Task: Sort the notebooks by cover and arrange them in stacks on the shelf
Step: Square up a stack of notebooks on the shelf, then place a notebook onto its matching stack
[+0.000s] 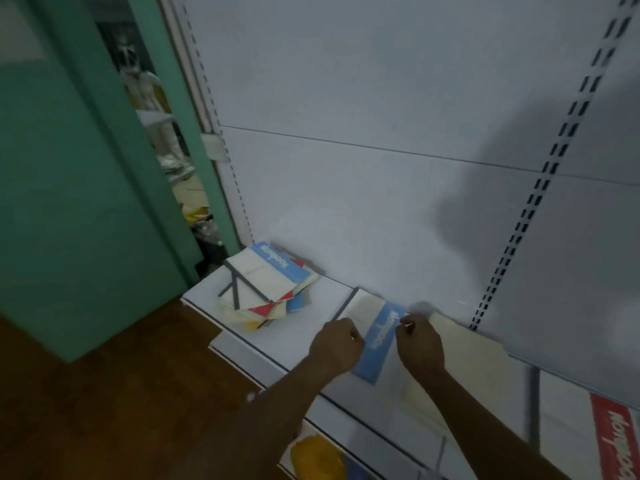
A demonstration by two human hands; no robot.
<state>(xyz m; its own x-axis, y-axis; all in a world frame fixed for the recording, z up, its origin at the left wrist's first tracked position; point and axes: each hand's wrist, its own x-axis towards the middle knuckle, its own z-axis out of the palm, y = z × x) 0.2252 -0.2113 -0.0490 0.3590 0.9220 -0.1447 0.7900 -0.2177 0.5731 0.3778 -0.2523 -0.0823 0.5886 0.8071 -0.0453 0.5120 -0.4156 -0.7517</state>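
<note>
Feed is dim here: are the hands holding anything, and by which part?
Both hands rest on the cream notebook with the blue band lying flat on the white shelf: left hand and right hand flanking the band. Whether either actually grips it cannot be told.

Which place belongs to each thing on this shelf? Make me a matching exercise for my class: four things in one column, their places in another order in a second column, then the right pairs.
Things
1. messy notebook pile
2. blue-banded notebook
3. red-banded notebook
4. yellow item

Places
A. on the lower shelf, below the left forearm
B. at the shelf's left end, near the green door
C. at the frame's right edge, on the shelf
D. between the left hand and the right hand

Pairs: 1-B, 2-D, 3-C, 4-A
</note>
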